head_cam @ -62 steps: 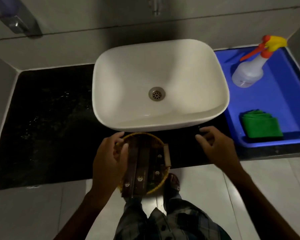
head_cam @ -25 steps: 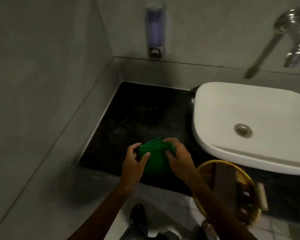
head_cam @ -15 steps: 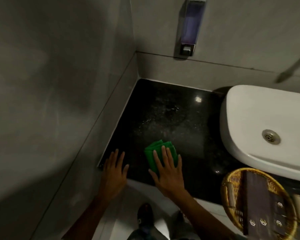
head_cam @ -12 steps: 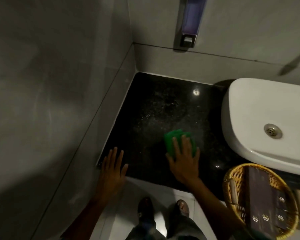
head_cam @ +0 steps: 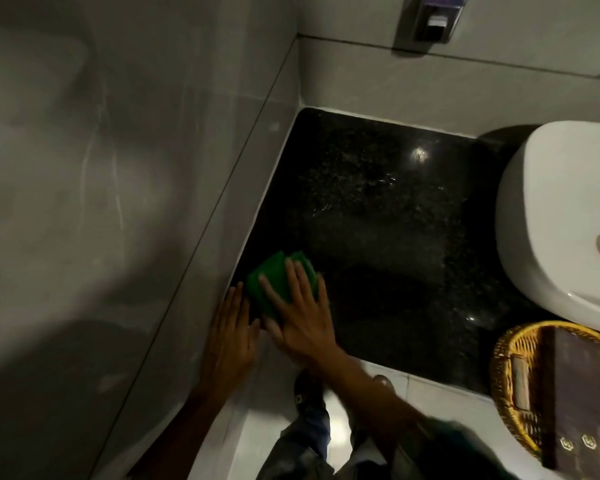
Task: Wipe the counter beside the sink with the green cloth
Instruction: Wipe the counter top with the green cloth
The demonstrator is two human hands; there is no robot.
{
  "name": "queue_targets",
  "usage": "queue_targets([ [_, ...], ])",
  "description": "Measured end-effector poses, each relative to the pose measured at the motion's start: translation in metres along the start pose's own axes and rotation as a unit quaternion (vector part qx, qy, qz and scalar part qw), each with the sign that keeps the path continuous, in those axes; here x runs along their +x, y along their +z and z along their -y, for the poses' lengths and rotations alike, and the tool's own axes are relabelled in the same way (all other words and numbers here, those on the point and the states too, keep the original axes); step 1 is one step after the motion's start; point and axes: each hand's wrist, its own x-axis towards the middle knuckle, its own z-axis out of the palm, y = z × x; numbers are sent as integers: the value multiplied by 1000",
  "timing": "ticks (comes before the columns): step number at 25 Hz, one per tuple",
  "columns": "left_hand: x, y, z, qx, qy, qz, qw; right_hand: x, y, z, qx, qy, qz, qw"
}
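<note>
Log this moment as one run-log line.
phase: wiping | right hand: flat on folded green cloth | left hand: flat at black stone counter front-left edge

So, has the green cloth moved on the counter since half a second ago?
Yes. The green cloth, under the right hand, has slid left, away from the white sink, to the side wall edge of the black counter.

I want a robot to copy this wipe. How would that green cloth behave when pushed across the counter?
The green cloth looks soft and folded, so it may bunch or unfold unless pressed flat, as the right hand does. It probably slides easily on the glossy black counter. It seems light.
</note>
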Motion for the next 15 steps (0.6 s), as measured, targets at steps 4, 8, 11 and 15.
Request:
queue_targets([
  [4,-2,6,2,3,-7,-15,1000,-84,-10,-67,-52,131,-25,990],
  [8,-2,7,3,18,3,-23,1000,-39,-47,-141,-15,340,-68,938],
  [11,0,9,-1,27,1,-16,1000,49,-39,-102,28,286,-49,957],
  [15,-1,6,-2,-6,-10,-10,1000,37,-7,-30,-22,72,-1,997],
])
